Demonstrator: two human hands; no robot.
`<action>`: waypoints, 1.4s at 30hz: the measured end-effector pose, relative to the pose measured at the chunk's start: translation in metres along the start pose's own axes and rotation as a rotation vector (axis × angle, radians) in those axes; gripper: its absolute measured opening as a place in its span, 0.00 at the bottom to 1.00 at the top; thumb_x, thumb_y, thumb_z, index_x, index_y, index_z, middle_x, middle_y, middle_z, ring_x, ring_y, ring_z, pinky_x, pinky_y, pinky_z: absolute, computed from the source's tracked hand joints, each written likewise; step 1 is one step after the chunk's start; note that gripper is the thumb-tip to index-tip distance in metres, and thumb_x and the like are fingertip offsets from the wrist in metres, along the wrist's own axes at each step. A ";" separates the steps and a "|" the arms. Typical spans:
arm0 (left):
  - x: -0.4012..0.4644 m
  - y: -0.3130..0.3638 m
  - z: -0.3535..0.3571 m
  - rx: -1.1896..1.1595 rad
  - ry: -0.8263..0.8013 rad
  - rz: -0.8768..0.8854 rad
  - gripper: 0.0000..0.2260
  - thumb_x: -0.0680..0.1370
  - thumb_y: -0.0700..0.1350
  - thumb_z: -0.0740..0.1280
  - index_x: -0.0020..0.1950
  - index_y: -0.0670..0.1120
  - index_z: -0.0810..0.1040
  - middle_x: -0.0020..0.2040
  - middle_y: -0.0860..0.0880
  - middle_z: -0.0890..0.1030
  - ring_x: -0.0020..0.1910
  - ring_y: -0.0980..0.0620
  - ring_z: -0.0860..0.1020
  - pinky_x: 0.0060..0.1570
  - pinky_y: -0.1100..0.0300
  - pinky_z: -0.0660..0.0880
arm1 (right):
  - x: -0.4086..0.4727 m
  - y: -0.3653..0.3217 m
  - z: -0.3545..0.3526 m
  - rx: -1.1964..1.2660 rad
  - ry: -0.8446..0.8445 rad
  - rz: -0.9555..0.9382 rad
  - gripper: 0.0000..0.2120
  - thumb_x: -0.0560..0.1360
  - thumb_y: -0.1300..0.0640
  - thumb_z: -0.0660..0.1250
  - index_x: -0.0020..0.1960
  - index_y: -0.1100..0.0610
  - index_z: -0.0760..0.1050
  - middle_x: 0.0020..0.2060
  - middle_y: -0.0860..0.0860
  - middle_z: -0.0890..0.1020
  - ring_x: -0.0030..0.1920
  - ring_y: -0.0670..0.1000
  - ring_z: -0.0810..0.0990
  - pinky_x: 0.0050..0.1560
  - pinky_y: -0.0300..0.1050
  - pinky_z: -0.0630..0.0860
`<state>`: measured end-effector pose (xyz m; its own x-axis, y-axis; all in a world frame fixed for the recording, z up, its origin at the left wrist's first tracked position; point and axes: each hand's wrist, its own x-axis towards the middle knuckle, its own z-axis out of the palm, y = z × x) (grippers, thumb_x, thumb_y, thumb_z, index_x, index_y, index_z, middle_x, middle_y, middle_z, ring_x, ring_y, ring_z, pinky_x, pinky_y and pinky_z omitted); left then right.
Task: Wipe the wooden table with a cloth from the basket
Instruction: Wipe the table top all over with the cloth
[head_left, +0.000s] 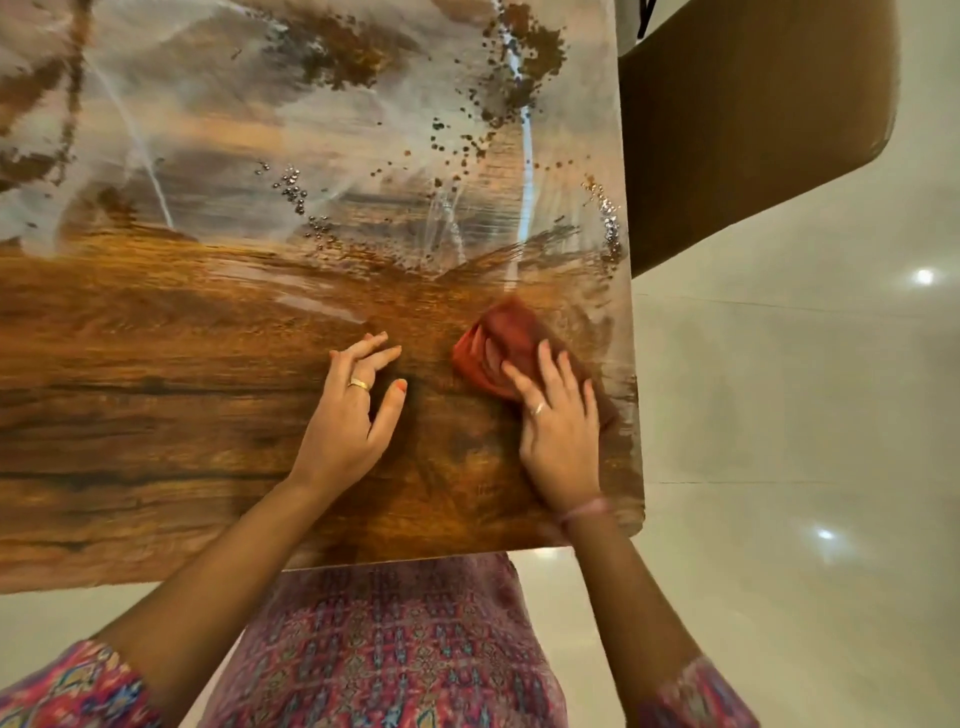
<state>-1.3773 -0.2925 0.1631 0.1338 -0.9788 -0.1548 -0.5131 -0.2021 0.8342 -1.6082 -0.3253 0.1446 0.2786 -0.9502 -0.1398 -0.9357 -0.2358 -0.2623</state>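
Observation:
The wooden table (156, 389) fills the upper left of the head view, glossy with wet streaks and water drops across its far half. A red-orange cloth (511, 338) lies crumpled near the table's right edge. My right hand (558, 431) presses flat on the cloth, fingers spread over its near part. To the left of the cloth my left hand (350, 421) rests on the bare wood, fingers apart and holding nothing. No basket is in view.
A brown chair (753, 114) stands past the table's right edge at the upper right. Pale glossy floor tiles (805, 467) lie to the right and below. The table's near edge runs just in front of my patterned clothing (389, 649).

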 end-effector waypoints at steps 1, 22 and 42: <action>0.001 0.000 0.001 0.005 0.001 -0.004 0.17 0.80 0.45 0.61 0.69 0.44 0.70 0.70 0.48 0.67 0.70 0.57 0.62 0.70 0.42 0.61 | 0.030 0.011 -0.005 0.004 0.039 0.026 0.24 0.77 0.59 0.57 0.70 0.43 0.66 0.75 0.51 0.62 0.75 0.55 0.58 0.72 0.57 0.55; 0.022 0.020 0.036 0.102 0.042 0.034 0.19 0.79 0.49 0.58 0.67 0.43 0.72 0.68 0.53 0.65 0.73 0.52 0.62 0.74 0.63 0.40 | -0.067 0.087 -0.022 0.169 -0.061 -0.085 0.27 0.76 0.61 0.52 0.73 0.42 0.61 0.76 0.42 0.56 0.76 0.50 0.54 0.72 0.54 0.54; 0.008 0.028 0.041 0.145 0.123 0.013 0.19 0.79 0.49 0.58 0.67 0.43 0.71 0.69 0.50 0.67 0.73 0.51 0.62 0.74 0.63 0.40 | 0.285 0.055 -0.064 0.047 0.074 0.019 0.24 0.78 0.61 0.52 0.72 0.48 0.66 0.74 0.51 0.63 0.75 0.56 0.58 0.73 0.60 0.55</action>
<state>-1.4254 -0.3072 0.1641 0.2247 -0.9718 -0.0712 -0.6310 -0.2009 0.7493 -1.5938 -0.6223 0.1511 0.2424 -0.9673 -0.0744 -0.9291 -0.2094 -0.3049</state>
